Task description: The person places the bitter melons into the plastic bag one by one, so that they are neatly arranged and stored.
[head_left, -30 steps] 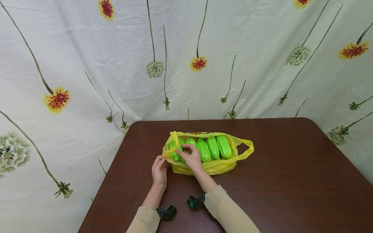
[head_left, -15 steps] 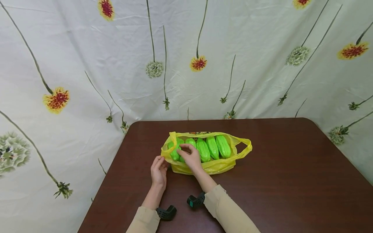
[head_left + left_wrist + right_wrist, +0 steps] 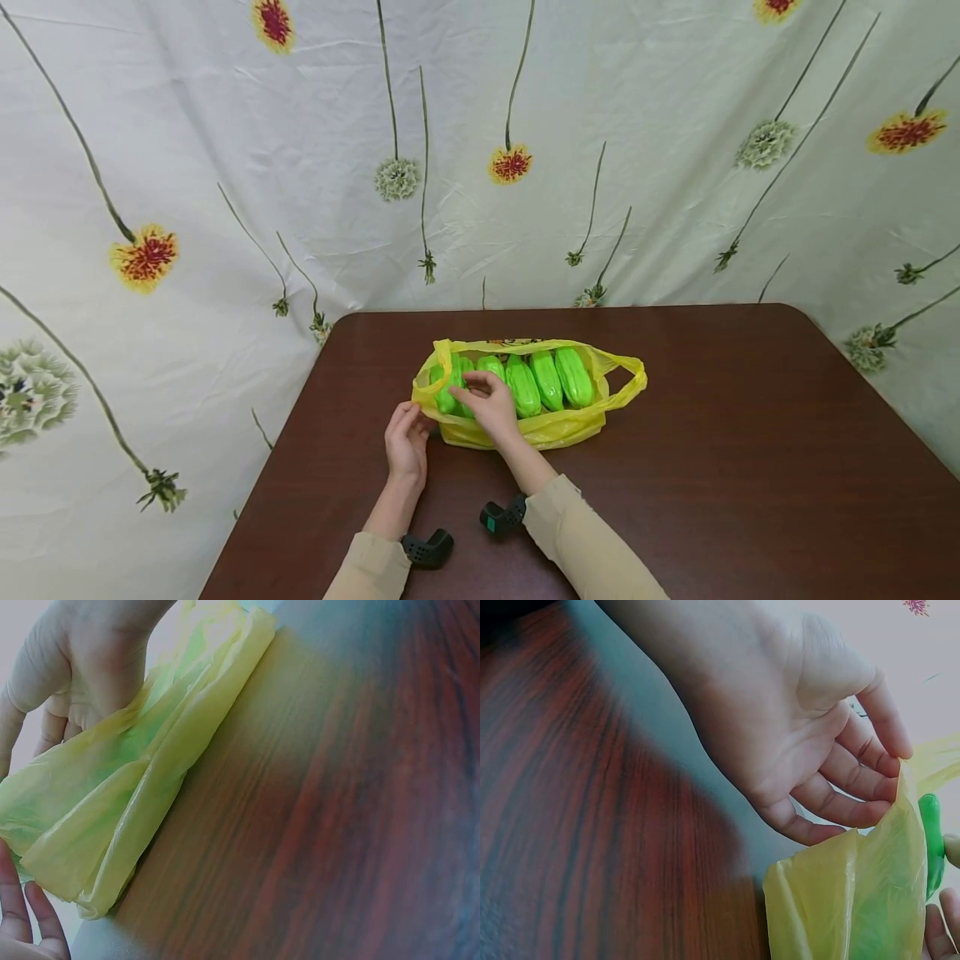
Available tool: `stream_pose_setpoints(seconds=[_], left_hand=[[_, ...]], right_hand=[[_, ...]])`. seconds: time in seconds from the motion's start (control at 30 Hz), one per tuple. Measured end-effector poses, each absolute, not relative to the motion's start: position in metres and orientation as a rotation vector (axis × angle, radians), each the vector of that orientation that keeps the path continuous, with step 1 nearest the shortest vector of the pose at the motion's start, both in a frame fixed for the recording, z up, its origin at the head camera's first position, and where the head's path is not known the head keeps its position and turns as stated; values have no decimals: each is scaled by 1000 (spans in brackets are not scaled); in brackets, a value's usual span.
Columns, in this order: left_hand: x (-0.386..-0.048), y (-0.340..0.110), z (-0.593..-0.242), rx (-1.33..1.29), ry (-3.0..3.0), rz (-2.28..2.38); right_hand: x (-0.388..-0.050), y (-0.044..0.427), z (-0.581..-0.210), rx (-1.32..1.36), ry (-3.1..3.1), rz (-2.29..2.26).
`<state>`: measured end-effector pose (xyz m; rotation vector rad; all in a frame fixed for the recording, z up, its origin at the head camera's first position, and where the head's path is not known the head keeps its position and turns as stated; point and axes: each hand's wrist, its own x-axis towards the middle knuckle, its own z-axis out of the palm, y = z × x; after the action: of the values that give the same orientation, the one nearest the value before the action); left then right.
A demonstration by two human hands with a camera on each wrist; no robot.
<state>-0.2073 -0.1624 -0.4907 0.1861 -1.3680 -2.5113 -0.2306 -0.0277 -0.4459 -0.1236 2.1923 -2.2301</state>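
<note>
A yellow plastic bag (image 3: 570,429) lies on the table with its mouth spread, holding several glossy bright green, elongated, ribbed pieces (image 3: 522,385) side by side. Their exact kind is unclear. My left hand (image 3: 407,446) pinches the bag's left edge between thumb and fingers; the right wrist view shows this left hand (image 3: 780,735) large, with the yellow film (image 3: 889,862) at its fingertips. My right hand (image 3: 495,410) reaches over the bag's front rim beside the leftmost green pieces, thumb and index finger apart. Through the film in the left wrist view, this right hand (image 3: 105,660) is partly hidden.
The dark brown wooden table (image 3: 750,450) has rounded far corners. A white curtain (image 3: 480,233) with printed flowers hangs behind it. Each wrist carries a black device, one on the left (image 3: 429,550) and one on the right (image 3: 502,517). The bag's right handle loop (image 3: 637,379) sticks out sideways.
The bag has slid slightly left, its left edge moving with my left hand. My right hand stays nearly in place, its thumb and fingers shifting only a little.
</note>
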Motion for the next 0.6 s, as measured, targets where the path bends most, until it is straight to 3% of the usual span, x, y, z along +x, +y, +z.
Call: stream_pose_setpoints(seconds=[0.1, 0.6], left_hand=[[-207, -162, -490, 177, -1370, -2500], [-203, -162, -485, 166, -1425, -2417]], right_hand=[[-239, -29, -459, -121, 2217, -2222], [-242, -28, -457, -103, 2316, -2139]])
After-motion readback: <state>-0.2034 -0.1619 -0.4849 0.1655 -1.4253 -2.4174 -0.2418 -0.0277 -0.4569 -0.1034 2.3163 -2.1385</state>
